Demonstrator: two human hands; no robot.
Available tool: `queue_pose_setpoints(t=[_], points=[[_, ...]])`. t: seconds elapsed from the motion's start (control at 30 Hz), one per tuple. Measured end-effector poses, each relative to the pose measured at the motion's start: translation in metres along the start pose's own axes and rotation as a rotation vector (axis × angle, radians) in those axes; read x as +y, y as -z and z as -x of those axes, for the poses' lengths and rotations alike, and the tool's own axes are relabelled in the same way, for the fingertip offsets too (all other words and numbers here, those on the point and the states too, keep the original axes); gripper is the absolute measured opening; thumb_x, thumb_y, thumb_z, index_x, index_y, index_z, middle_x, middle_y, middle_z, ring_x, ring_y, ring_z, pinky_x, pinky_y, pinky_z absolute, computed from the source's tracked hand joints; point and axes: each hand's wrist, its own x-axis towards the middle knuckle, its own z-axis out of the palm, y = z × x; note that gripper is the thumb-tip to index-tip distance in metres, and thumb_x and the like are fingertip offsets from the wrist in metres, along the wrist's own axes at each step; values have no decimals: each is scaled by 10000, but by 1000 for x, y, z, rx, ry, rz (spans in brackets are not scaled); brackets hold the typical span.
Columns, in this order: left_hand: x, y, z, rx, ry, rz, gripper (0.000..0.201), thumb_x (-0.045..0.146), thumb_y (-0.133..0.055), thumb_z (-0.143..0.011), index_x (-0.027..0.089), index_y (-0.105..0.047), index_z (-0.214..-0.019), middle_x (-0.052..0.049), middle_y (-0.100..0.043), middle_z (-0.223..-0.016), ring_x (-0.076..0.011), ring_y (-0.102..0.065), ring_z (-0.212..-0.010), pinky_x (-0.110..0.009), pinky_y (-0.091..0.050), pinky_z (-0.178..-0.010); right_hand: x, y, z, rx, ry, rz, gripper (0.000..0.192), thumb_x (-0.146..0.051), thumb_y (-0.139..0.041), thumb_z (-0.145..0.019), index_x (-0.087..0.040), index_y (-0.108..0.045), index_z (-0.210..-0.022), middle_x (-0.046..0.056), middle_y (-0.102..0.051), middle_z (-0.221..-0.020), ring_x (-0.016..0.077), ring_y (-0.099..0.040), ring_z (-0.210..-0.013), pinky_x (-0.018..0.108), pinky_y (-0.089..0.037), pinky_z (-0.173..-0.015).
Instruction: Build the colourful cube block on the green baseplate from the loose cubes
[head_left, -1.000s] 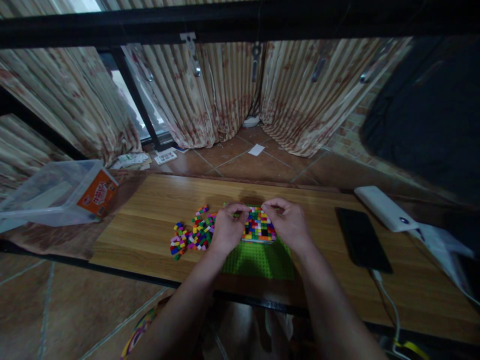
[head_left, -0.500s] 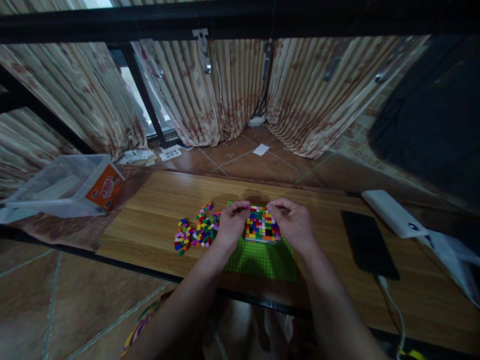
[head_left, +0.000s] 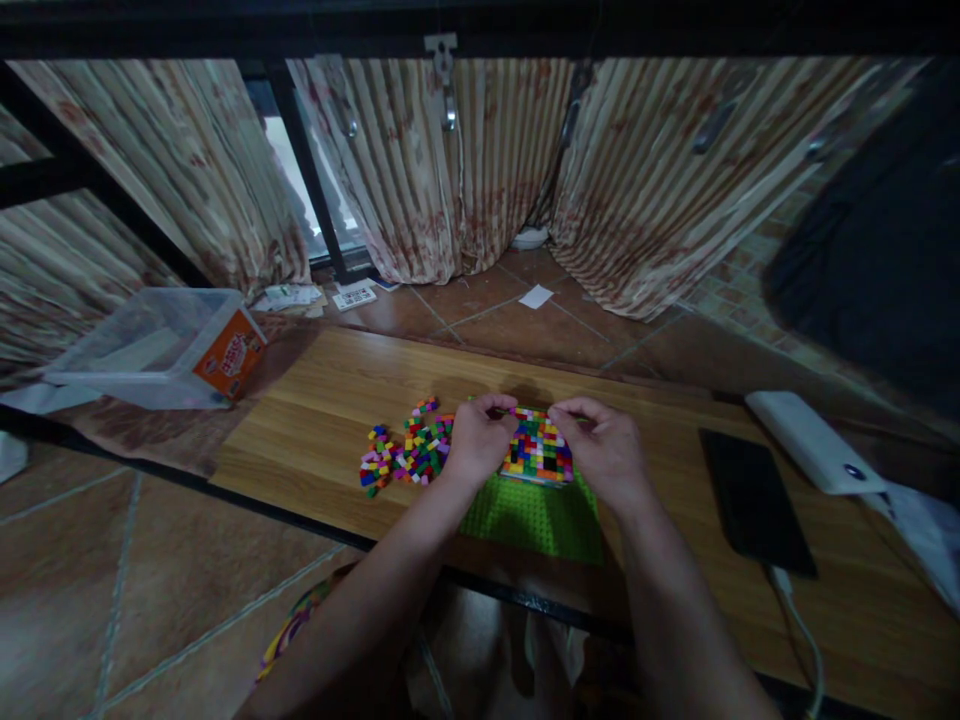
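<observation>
Multicoloured block mosaic (head_left: 537, 452), a patch of small plastic bricks, covers the far part of the green studded baseplate (head_left: 536, 518) lying on the wooden bench (head_left: 337, 400). Left hand (head_left: 474, 450) and right hand (head_left: 604, 450) flank it, fingers curled and pinched at its far edge; whether either grips a brick cannot be told. Judged from coverage, the near part of the plate remains bare. Outward to the left lies a loose heap of coloured bricks (head_left: 409, 455); to the right, a black phone (head_left: 754, 500).
</observation>
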Motion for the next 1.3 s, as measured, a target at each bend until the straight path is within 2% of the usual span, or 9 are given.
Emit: queue_pose_setpoints(t=[0.13,0.23,0.53,0.63,0.8,0.87,0.93,1.07,1.3], points=[[5,-1,3,9,-27,-140,244,95,-583,-691,130,-731,-882,-18,-689,-694,-128,-585,-598,-244,-458,-601,0,0,0,8,-14,25,246,-420,-617,-779,-200,-726,-788,47,-730,-773,202,-645,-687,320,-467,-672],[8,-1,5,30,-58,-222,251,79,-574,-700,141,-731,-885,-40,-718,-778,-151,-628,-690,-267,-490,-687,0,0,1,1,-13,12,262,-436,-619,-778,-197,-727,-795,51,-730,-778,205,-647,-689,322,-472,-669],[8,-2,15,30,-103,-290,288,92,-572,-756,165,-716,-994,-62,-744,-953,-182,-675,-851,-298,-529,-837,12,1,1,3,-20,46,299,-485,-635,-772,-209,-727,-841,63,-743,-847,228,-676,-754,337,-499,-689],[15,15,12,51,-128,-359,254,147,-578,-800,163,-713,-1015,-59,-743,-973,-167,-673,-859,-281,-529,-853,12,1,2,24,-17,48,311,-496,-640,-767,-206,-727,-840,56,-743,-835,221,-682,-761,326,-507,-694],[23,74,-8,63,-103,-602,322,70,-487,-814,163,-721,-1015,-45,-741,-1020,-155,-672,-922,-264,-509,-878,7,1,4,31,-42,62,283,-476,-645,-762,-213,-729,-827,41,-745,-813,212,-685,-749,308,-509,-676],[20,92,-16,28,-84,-743,313,77,-518,-794,173,-728,-1005,-44,-740,-1029,-173,-663,-967,-274,-500,-894,6,0,4,27,-42,62,276,-472,-643,-765,-217,-729,-829,37,-745,-804,209,-683,-729,303,-507,-653],[14,100,-20,-44,-135,-895,290,96,-540,-786,189,-740,-974,-51,-733,-1045,-191,-646,-1006,-293,-479,-930,5,-1,4,25,-52,59,270,-468,-647,-764,-218,-726,-826,33,-742,-788,204,-680,-706,298,-506,-634],[6,92,-17,-97,-218,-1087,242,134,-537,-788,200,-748,-885,-73,-724,-988,-206,-627,-1002,-320,-459,-955,3,-5,2,20,-52,25,262,-459,-656,-758,-211,-721,-814,37,-745,-798,205,-686,-736,301,-513,-673],[12,77,-5,-99,-147,-1169,225,135,-534,-775,155,-740,-864,-124,-692,-1038,-233,-603,-1038,-341,-462,-946,3,-7,0,16,-25,24,270,-468,-653,-758,-210,-722,-802,42,-747,-811,212,-688,-766,319,-510,-728]])
